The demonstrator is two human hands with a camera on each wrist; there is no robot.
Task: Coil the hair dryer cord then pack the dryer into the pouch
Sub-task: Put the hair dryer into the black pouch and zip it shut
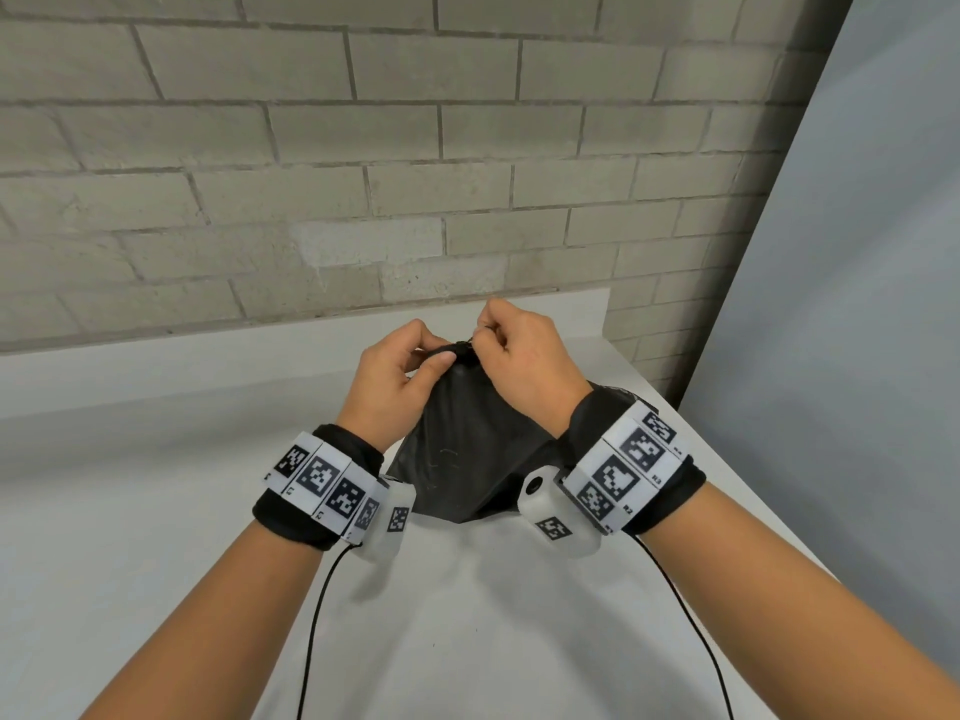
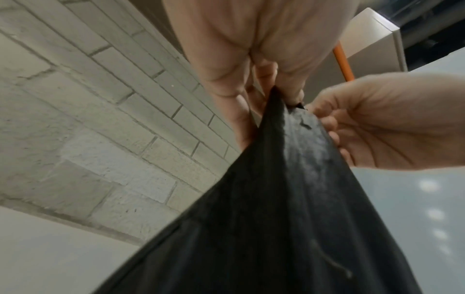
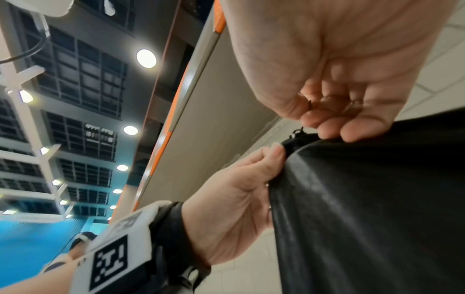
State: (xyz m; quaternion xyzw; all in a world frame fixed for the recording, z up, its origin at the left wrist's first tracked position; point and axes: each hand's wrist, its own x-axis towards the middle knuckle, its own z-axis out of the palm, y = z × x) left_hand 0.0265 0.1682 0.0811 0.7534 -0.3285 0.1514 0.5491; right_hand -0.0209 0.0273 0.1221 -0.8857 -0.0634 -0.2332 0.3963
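A black pouch (image 1: 462, 449) stands on the white table (image 1: 156, 459), bulging, its gathered top pulled up between both hands. My left hand (image 1: 415, 356) pinches the bunched neck of the pouch (image 2: 276, 179) from the left, thumb against the fabric. My right hand (image 1: 498, 335) grips the top from the right, its fingers curled round a thin black drawstring (image 3: 298, 131) at the pouch (image 3: 377, 199) mouth. The hair dryer and its cord are hidden; I see neither outside the pouch.
A grey brick wall (image 1: 363, 174) rises just behind the table. A pale blue-grey panel (image 1: 857, 304) stands at the right. The table's right edge (image 1: 727, 470) runs close to my right wrist. Thin black cables (image 1: 311, 641) hang from both wristbands.
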